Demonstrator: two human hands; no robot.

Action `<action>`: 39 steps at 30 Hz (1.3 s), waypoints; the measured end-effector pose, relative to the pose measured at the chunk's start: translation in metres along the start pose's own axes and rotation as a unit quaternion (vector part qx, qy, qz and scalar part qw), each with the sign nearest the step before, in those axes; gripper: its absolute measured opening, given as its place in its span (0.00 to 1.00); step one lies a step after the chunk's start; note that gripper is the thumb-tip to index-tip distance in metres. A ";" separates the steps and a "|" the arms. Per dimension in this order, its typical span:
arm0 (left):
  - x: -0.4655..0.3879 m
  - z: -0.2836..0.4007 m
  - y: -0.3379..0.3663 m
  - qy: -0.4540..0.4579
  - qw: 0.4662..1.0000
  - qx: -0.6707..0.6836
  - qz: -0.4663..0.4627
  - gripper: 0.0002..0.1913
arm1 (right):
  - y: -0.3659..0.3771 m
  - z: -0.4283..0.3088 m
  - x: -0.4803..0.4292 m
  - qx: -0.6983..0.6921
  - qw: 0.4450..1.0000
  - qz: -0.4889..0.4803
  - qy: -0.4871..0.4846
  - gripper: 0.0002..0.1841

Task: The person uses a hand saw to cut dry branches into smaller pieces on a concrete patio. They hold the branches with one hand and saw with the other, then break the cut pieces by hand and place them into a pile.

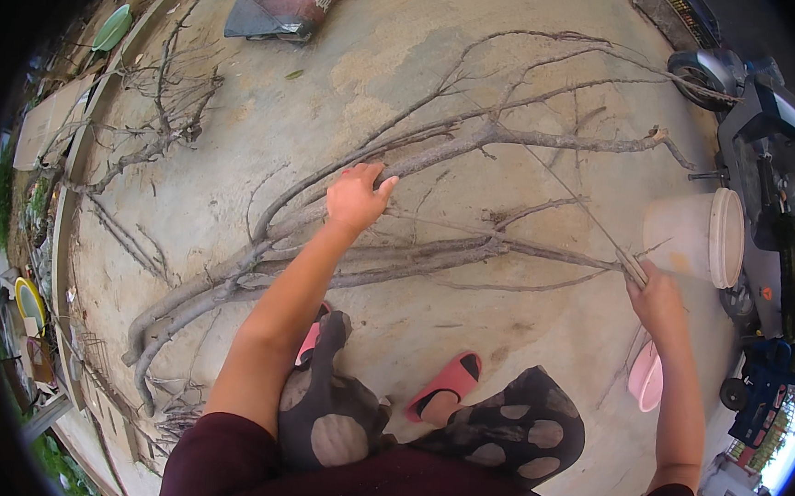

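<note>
Long bare tree branches [439, 251] lie across the concrete floor before me, several of them side by side. My left hand [358, 193] grips a thick branch [446, 151] near the middle of the pile, with the thumb on its right side. Out to the right, my right hand [653, 293] is closed around a bundle of thin branch ends [631, 266]. A slim twig [567, 191] slants up and left from that hand. The thick ends of the branches [147, 362] point to the lower left.
A white plastic bucket [682, 233] and a pink basin [645, 379] stand at the right, beside a parked scooter [771, 150]. More dry branches [163, 135] lie at the left, along a low concrete curb [66, 225]. A printed sack [287, 2] lies at the top.
</note>
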State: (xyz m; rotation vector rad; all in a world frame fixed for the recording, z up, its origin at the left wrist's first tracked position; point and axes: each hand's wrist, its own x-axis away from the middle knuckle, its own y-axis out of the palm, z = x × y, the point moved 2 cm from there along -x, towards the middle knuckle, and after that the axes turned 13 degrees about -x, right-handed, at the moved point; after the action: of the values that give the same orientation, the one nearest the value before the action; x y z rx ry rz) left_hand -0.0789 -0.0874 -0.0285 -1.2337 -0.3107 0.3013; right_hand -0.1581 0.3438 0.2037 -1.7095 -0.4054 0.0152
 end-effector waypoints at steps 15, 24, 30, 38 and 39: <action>-0.007 0.001 -0.003 0.008 0.999 0.038 0.031 0.20 | 0.009 0.015 0.072 0.052 0.995 0.021 0.078 0.09; -0.010 -0.001 0.003 0.011 0.997 0.055 0.046 0.18 | 0.003 -0.064 -0.040 0.108 0.993 0.029 -0.041 0.11; -0.008 0.003 0.002 0.021 0.996 0.051 0.067 0.19 | 0.017 -0.045 -0.023 0.066 0.997 0.033 -0.015 0.12; -0.009 0.000 -0.001 0.023 0.997 0.056 0.044 0.18 | 0.002 -0.011 0.018 0.052 0.997 0.050 -0.012 0.12; -0.009 -0.002 -0.002 0.023 0.997 0.054 0.042 0.18 | -0.003 0.001 0.029 0.050 0.997 0.054 -0.007 0.11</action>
State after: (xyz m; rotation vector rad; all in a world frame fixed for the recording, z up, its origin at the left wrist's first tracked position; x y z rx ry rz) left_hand -0.0861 -0.0932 -0.0279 -1.1475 -0.1999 0.3567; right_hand -0.1321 0.3532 0.2123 -1.6309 -0.3164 0.1241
